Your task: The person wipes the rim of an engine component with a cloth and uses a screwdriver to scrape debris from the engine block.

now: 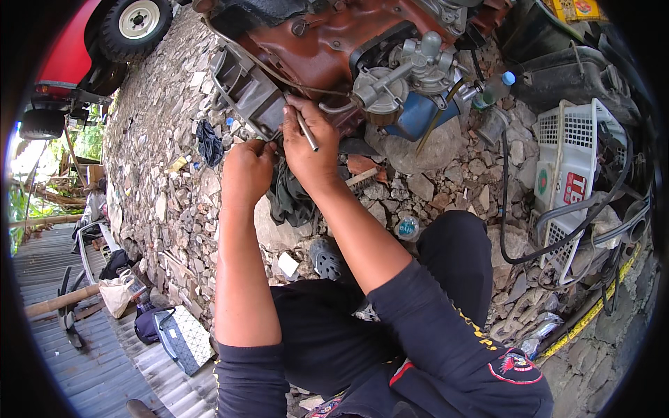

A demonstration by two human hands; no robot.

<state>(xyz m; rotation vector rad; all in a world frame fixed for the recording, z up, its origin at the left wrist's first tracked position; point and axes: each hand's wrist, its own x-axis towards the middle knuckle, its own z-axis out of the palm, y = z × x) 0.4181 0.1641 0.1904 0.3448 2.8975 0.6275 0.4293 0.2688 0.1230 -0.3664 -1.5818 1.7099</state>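
Observation:
A rusty red engine block (300, 56) with a grey metal pan (247, 83) at its lower left fills the top. My right hand (310, 143) grips a short silvery metal rod (307, 134) just below the pan's lower right corner. My left hand (245, 173) is closed at the pan's lower edge, thumb and fingers pressed together; what is in them is hidden. A grey metal pump assembly (418, 73) sits on the engine to the right of my hands. A dark cloth (289, 198) lies on the stones beneath my hands.
A brush (362, 180), a small bottle (408, 226) and a plastic clog (326, 259) are on the rubble. At right are a blue container (408, 124), a white crate (557, 174) and black hoses (509, 254). A red vehicle (66, 52) stands upper left; bags (181, 338) lie lower left.

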